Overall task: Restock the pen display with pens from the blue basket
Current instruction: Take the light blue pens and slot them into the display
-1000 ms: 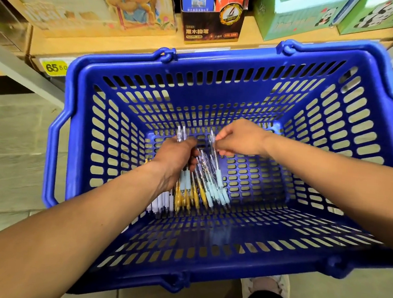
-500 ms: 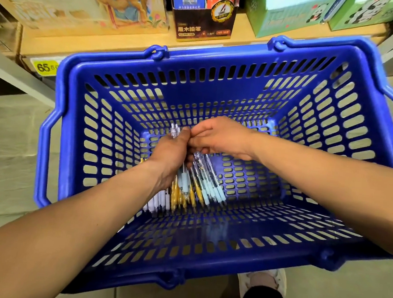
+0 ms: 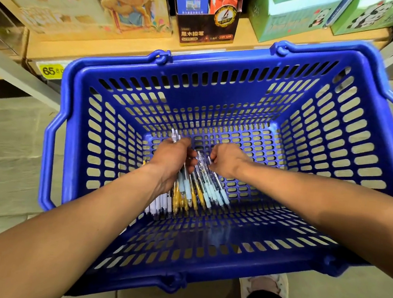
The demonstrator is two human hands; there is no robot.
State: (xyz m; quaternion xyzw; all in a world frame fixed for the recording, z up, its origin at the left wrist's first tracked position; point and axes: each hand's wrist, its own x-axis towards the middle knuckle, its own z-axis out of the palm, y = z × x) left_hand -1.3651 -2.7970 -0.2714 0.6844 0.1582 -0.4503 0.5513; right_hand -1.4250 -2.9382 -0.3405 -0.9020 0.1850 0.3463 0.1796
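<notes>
Basket position: the blue plastic basket with slotted walls (image 3: 74, 137) sits low in front of the person, on or just above the pale tiled floor (image 3: 10, 155). Its far rim lies just below the edge of a light wooden shelf (image 3: 104, 46). Both carry handles are folded down outside the rim.

Contents: a bundle of clear-barrelled pens (image 3: 194, 189) lies on the basket floor, left of centre. The pens lie roughly parallel, with grip ends toward the person. Grip colours run white at the left, yellow in the middle and pale blue at the right.

Left hand (image 3: 172, 161): reaches down into the basket with its fingers wrapped round the upper half of the bundle, grasping several pens at once. Clear pen tops project beyond the knuckles.

Right hand (image 3: 228, 161): also inside the basket, just beside the left hand. The fingers are curled inward, and the fingertips meet the clear tops of the pale-blue pens. Whether they actually pinch one cannot be told.

Shelf stock:
- pastel boxes printed with cartoon bears (image 3: 85, 1), at the left
- a black pencil carton (image 3: 206, 33), in the middle
- green panda-print boxes (image 3: 291, 21), at the right

A yellow price tag (image 3: 50, 70) is fixed to the shelf edge. A light-coloured shoe (image 3: 264, 285) shows below the near rim of the basket.
</notes>
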